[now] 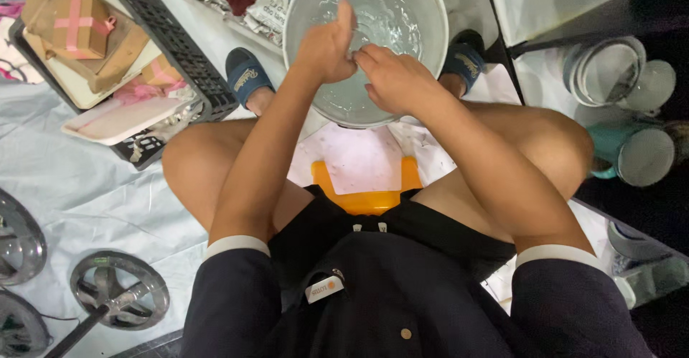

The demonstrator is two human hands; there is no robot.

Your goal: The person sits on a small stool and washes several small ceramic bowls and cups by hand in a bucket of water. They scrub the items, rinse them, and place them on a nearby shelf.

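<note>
Between the feet, at the sheet's top edge: round grey metal basin (430,13), rippled water inside. Left hand (326,45) curled, thumb up; right hand (391,78) fingers bunched together over the water. Washing underway; held item not visible.

A dark navy short-sleeved top is worn, with each sleeve (233,297) finished by a white band at the cuff. A small round button is seen low on the front, and a small white tag with an orange mark is clipped near the chest. Dark shorts are worn beneath. The feet are covered by navy blue slippers (246,75) with light lettering across the straps.
</note>
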